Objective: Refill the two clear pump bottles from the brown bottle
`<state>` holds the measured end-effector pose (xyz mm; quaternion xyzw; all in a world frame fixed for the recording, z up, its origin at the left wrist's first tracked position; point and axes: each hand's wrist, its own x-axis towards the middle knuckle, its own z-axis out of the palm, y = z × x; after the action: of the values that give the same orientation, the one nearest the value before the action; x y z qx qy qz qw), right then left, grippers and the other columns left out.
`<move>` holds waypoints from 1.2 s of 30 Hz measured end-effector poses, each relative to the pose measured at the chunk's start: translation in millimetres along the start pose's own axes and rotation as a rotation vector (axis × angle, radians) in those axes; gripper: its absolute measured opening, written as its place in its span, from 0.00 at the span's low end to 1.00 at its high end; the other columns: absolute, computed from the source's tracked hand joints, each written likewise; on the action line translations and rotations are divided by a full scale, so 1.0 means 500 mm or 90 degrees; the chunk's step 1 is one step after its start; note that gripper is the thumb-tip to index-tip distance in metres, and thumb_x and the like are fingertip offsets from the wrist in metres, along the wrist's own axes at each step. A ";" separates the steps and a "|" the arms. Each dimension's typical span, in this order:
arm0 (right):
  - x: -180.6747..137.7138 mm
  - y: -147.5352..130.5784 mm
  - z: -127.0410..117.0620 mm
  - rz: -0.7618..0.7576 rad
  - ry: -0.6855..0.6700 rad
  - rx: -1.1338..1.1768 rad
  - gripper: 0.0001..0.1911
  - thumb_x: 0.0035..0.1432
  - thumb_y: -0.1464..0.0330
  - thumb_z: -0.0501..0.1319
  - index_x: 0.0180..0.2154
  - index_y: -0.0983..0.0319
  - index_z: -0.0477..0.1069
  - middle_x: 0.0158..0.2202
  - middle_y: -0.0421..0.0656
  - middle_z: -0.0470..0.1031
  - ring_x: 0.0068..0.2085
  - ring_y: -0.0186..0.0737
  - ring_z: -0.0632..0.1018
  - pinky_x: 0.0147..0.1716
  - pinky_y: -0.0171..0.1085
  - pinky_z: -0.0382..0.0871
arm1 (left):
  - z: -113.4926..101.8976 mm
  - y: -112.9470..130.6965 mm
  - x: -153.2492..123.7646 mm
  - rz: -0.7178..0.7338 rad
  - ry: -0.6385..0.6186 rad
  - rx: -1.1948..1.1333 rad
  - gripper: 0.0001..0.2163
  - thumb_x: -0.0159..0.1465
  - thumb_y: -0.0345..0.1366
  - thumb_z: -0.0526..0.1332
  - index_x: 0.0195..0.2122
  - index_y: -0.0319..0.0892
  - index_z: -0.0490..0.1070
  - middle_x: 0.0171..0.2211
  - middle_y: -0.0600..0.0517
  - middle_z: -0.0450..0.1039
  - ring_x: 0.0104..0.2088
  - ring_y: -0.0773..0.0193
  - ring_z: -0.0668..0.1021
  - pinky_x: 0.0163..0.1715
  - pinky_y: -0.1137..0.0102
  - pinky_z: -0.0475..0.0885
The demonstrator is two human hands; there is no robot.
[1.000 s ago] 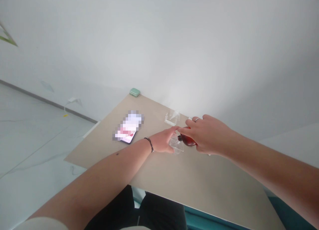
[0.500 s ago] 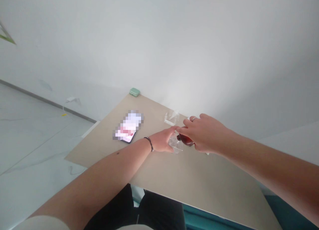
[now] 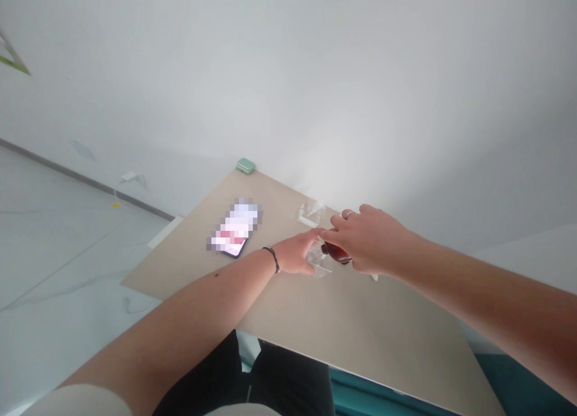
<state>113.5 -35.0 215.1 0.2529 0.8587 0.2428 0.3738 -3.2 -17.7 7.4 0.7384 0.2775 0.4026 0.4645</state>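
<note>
My left hand (image 3: pixel 295 253) is closed round a small clear cup (image 3: pixel 319 264) standing on the beige table (image 3: pixel 360 326). My right hand (image 3: pixel 367 238), with a ring on one finger, grips a small bottle of dark red liquid (image 3: pixel 336 252) tipped sideways, its neck at the cup's rim. The two hands touch above the cup. Most of the bottle is hidden under my right hand.
A phone (image 3: pixel 234 229) lies on the table to the left of my hands. A clear plastic piece (image 3: pixel 311 213) sits just behind them, and a small green case (image 3: pixel 246 165) rests at the far corner. A white wall stands close behind the table.
My right hand has closed further over the bottle, so less of the red shows. Both hands stay at the cup.
</note>
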 end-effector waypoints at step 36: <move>-0.012 0.023 0.054 -0.002 0.065 0.039 0.33 0.50 0.65 0.65 0.59 0.49 0.67 0.43 0.48 0.78 0.38 0.50 0.78 0.31 0.41 0.57 | -0.002 0.004 -0.003 -0.048 -0.015 0.012 0.49 0.50 0.37 0.73 0.69 0.51 0.47 0.60 0.40 0.66 0.62 0.41 0.69 0.56 0.45 0.69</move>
<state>140.8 -24.0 208.8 0.2499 0.8843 0.2282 0.3216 -4.8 -19.3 8.8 0.7363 0.3034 0.3732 0.4760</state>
